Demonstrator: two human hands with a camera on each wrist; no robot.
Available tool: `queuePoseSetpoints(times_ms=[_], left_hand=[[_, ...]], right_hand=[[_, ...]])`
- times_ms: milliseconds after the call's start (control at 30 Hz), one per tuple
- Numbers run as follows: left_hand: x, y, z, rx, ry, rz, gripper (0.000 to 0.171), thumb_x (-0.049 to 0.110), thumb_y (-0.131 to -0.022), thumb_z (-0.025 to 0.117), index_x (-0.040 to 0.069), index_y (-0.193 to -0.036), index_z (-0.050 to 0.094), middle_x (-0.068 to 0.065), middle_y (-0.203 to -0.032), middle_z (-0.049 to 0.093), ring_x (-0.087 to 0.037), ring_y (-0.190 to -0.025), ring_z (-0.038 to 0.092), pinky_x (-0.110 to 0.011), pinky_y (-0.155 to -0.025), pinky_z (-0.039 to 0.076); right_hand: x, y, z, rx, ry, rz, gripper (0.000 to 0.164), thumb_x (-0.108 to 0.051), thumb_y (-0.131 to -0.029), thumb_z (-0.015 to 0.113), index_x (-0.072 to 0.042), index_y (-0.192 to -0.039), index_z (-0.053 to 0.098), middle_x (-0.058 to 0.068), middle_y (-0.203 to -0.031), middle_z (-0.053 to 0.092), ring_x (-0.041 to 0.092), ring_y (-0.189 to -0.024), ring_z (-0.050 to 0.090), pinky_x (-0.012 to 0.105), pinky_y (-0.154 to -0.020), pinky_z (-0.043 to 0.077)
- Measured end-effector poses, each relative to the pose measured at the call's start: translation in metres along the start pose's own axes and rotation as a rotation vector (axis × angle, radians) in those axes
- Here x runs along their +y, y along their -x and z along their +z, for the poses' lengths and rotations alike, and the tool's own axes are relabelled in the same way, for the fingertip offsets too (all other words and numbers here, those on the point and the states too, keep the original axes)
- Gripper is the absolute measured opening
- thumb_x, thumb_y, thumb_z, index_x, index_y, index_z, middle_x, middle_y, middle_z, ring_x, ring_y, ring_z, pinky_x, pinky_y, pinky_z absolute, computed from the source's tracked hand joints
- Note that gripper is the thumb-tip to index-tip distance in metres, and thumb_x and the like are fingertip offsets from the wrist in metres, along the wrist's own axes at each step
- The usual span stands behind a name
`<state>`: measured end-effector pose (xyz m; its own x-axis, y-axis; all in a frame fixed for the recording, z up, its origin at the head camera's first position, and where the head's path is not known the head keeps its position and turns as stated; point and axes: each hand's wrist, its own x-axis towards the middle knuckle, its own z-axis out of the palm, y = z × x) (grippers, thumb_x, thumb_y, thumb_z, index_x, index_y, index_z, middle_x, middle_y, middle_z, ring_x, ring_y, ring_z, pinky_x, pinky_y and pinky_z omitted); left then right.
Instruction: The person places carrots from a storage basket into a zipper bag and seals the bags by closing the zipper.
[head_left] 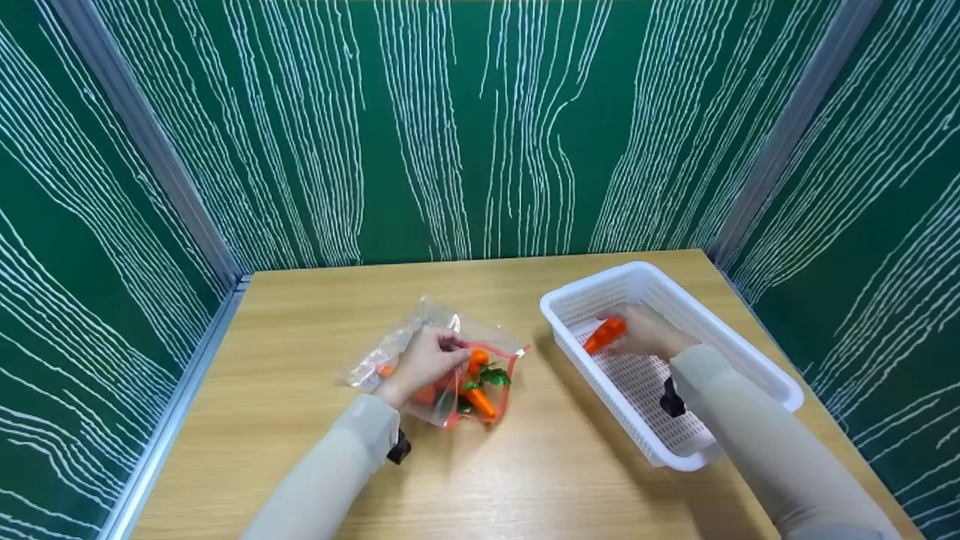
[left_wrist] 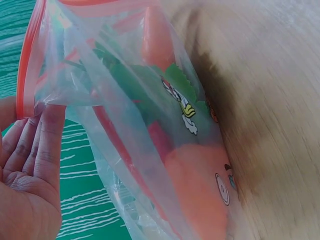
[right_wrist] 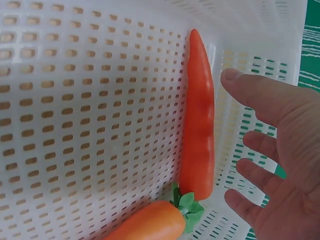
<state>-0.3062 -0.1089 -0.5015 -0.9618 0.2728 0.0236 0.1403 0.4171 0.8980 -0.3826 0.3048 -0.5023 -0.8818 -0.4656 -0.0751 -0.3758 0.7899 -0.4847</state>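
Observation:
My left hand pinches the red-edged mouth of a clear zip bag between thumb and fingers. Inside are orange carrots, green leaves and a larger orange piece, partly veiled by the printed plastic. Over in the white basket, my right hand has its fingers spread, holding nothing. Beside its fingertips a long, bumpy red-orange vegetable lies along the basket's end wall. An orange carrot with a green leafy top touches its lower end; the view's edge cuts off this carrot.
The wooden table carries the bag at centre and the basket at right. Raised perforated walls surround the basket's floor. Green panels with white wavy lines stand behind the table and at both sides, joined by grey metal posts.

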Motion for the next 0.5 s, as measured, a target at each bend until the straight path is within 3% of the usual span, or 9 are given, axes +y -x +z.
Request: queuePoseSetpoints(times_ms=[67, 233, 500], left_hand=[[0.0, 0.0, 0.0, 0.0, 0.001, 0.005, 0.017, 0.014, -0.104, 0.074, 0.005, -0.117, 0.079, -0.008, -0.11, 0.076, -0.02, -0.095, 0.068, -0.033, -0.09, 0.063], [0.0, 0.001, 0.001, -0.005, 0.007, -0.004, 0.018, 0.015, -0.104, 0.074, 0.006, -0.119, 0.079, -0.006, -0.111, 0.076, -0.02, -0.096, 0.068, -0.034, -0.092, 0.063], [0.002, 0.002, 0.003, -0.019, 0.031, -0.03, 0.018, 0.015, -0.104, 0.073, 0.008, -0.12, 0.079, -0.005, -0.113, 0.075, -0.021, -0.098, 0.068, -0.035, -0.093, 0.063]], right_hand=[[0.002, -0.002, -0.001, -0.004, 0.009, -0.012, 0.064, -0.002, -0.088, 0.086, 0.01, -0.145, 0.06, 0.029, -0.137, 0.07, 0.047, -0.125, 0.066, 0.067, -0.115, 0.048], [0.008, -0.006, -0.003, -0.045, -0.014, 0.068, 0.068, -0.007, -0.09, 0.086, 0.006, -0.151, 0.058, 0.026, -0.145, 0.067, 0.042, -0.121, 0.063, 0.066, -0.116, 0.048], [0.012, -0.01, 0.0, -0.039, 0.107, 0.08, 0.066, -0.01, -0.09, 0.087, 0.0, -0.15, 0.061, 0.024, -0.147, 0.066, 0.041, -0.12, 0.058, 0.066, -0.118, 0.045]])
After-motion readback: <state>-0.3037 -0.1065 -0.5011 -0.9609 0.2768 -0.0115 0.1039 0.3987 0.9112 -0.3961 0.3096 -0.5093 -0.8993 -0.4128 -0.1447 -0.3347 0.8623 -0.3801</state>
